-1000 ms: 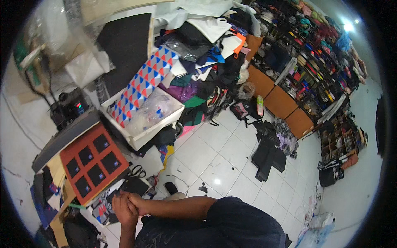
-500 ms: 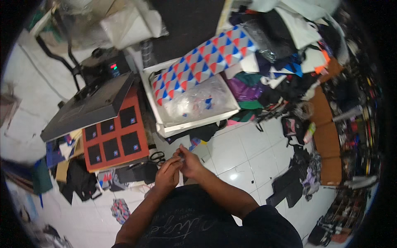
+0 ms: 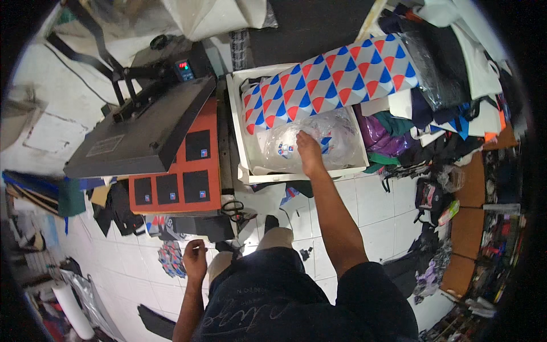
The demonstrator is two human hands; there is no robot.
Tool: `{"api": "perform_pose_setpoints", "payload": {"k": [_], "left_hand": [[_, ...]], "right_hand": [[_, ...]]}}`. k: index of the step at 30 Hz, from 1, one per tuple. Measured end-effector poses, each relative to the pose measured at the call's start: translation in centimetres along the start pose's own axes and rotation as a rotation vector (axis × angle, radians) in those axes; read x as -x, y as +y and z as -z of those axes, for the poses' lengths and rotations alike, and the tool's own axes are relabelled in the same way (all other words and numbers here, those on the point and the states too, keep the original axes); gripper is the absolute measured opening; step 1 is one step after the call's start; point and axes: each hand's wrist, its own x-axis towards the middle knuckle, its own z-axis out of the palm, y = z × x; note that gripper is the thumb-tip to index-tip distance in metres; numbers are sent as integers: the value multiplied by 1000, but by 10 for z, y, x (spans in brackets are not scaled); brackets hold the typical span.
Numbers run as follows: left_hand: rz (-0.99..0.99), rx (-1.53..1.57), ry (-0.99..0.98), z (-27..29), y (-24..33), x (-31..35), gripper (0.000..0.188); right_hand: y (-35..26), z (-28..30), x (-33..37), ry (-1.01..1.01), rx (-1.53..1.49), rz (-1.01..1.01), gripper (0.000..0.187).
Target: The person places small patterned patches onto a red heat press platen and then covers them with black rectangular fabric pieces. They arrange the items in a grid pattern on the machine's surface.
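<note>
My right hand (image 3: 309,151) reaches over a shallow white box (image 3: 242,157). Its extended fingers touch clear plastic (image 3: 336,128) that holds small red, white and blue printed pieces (image 3: 286,150). My left hand (image 3: 195,259) hangs low beside my body, fingers loosely bent, with nothing visible in it. Ahead of it stands a heat press with its dark upper plate (image 3: 137,128) raised and swung partly over a red-brown pad (image 3: 213,194). Several black fabric squares (image 3: 196,186), each with a small emblem in a corner, lie on that pad; the plate hides others.
A sheet patterned in red, blue and grey (image 3: 336,77) lies across the back of the box. Black scissors (image 3: 233,210) rest beside the pad. Fabric scraps (image 3: 393,134) heap up on the right, and a patterned bundle (image 3: 171,258) is on the tiled floor.
My hands, together before my body, have separated. The right has gone forward to the plastic in the box; the left has dropped toward my left side. The view has shifted.
</note>
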Motion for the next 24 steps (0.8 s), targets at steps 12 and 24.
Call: {"api": "perform_pose_setpoints", "payload": {"k": [12,24], "left_hand": [[669,217,-28,83,-208,106,18],[549,178,43,54,-134,69,26]], "right_hand": [[-44,136,-45,-63,1433,468,29],[-30,98,-56,-276,1905,200,79]]}}
